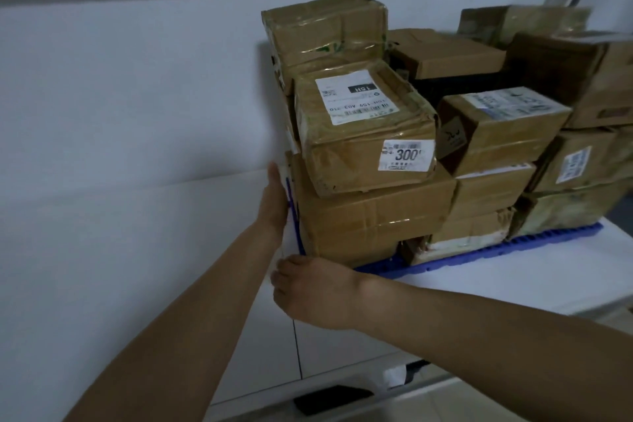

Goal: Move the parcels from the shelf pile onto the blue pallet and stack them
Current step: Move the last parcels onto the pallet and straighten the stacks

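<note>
Two bare hands meet at the near left corner of the stack: the left hand [274, 197] lies flat, fingers straight, against a thin white parcel with a blue stripe [291, 216], while the right hand [313, 289] cups the same parcel's lower corner, fingers curled around its edge. Beside it sits a large taped brown cardboard box [370, 216] on the ribbed blue plastic pallet [479, 255]. Crumpled, labelled brown cardboard parcels [363, 127] are piled above; those at the right are blurred and cropped. A white shelf [513, 288] carries the pallet.
</note>
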Available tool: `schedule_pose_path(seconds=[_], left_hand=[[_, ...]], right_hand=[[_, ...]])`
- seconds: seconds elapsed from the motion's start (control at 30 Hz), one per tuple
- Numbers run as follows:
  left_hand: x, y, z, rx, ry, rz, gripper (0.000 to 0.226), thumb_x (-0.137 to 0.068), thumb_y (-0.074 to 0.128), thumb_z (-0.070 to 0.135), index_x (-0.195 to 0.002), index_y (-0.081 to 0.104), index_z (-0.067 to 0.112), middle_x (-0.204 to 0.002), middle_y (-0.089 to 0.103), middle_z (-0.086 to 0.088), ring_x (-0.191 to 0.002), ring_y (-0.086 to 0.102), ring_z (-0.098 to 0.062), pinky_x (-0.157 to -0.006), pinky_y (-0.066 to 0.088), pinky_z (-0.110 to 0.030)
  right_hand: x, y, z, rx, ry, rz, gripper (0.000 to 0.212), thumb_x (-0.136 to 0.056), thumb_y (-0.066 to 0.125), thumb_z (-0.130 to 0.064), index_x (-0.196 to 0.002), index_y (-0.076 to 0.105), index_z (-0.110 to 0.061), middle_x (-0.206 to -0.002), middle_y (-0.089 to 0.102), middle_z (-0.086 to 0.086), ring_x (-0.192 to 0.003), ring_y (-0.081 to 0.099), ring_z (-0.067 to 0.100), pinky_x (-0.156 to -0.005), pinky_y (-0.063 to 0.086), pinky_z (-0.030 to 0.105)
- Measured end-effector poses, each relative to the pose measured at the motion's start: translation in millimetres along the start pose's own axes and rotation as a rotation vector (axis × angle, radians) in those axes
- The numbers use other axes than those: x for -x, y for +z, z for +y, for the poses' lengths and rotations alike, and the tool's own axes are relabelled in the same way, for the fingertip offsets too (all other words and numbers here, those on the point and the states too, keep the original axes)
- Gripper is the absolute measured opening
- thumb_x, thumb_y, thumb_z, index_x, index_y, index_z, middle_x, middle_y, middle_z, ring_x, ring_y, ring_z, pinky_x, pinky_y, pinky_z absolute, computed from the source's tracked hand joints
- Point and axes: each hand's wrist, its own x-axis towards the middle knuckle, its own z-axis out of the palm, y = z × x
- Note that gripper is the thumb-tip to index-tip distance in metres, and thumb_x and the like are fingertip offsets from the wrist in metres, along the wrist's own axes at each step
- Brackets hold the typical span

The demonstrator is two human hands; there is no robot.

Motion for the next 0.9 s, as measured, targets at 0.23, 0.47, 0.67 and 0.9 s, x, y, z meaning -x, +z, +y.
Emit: schedule_pose_path(seconds=[0.23,0.47,0.67,0.9], left_hand=[[56.3,-20.3,-53.4,-0.458,1.011,0.375,0.058,-0.100,0.030,0.030,-0.150,0.020,0.003,-0.157,0.020,-0.014,-0.146,0.018,-0.024,-0.119,0.017,-0.036],[87.3,17.4,-65.3,-1.574,1.974,0.051,0.049,-0.096,0.043,0.018,-0.145,0.039,0.014,-0.155,0.026,-0.005,-0.147,0.013,-0.029,-0.120,0.007,-0.048],[63.1,38.2,-47.0,-1.915,1.945,0.089,0.066,-0.093,0.046,0.017,-0.152,0.018,0.016,-0.159,0.011,-0.005,-0.146,0.009,-0.031,-0.120,0.003,-0.047],[63.7,29.6,-46.8,-1.889,1.914,0.036,0.062,-0.090,0.054,0.015,-0.147,0.030,0.014,-0.156,0.022,-0.009,-0.144,0.019,-0.029,-0.120,0.005,-0.046]], right_hand=[[110.2,-3.7,6.2,0.116,0.140,0.117,0.043,-0.088,0.047,-0.007,-0.130,0.053,-0.005,-0.144,0.042,0.019,-0.139,0.031,0.036,-0.116,0.019,0.052],[210.0,17.3,55.5,0.257,0.296,-0.019,0.078,-0.083,0.054,-0.021,-0.151,0.017,-0.014,-0.159,-0.003,0.011,-0.146,-0.009,0.032,-0.115,-0.008,0.056],[226.4,24.1,79.4,0.273,0.322,-0.060,0.082,-0.085,0.051,-0.023,-0.153,0.005,-0.019,-0.159,-0.011,0.008,-0.144,-0.021,0.030,-0.113,-0.014,0.058],[217.9,36.7,79.6,0.230,0.346,0.089,0.080,-0.078,0.057,-0.017,-0.150,0.020,-0.015,-0.159,0.004,0.009,-0.146,-0.005,0.031,-0.115,-0.005,0.058]])
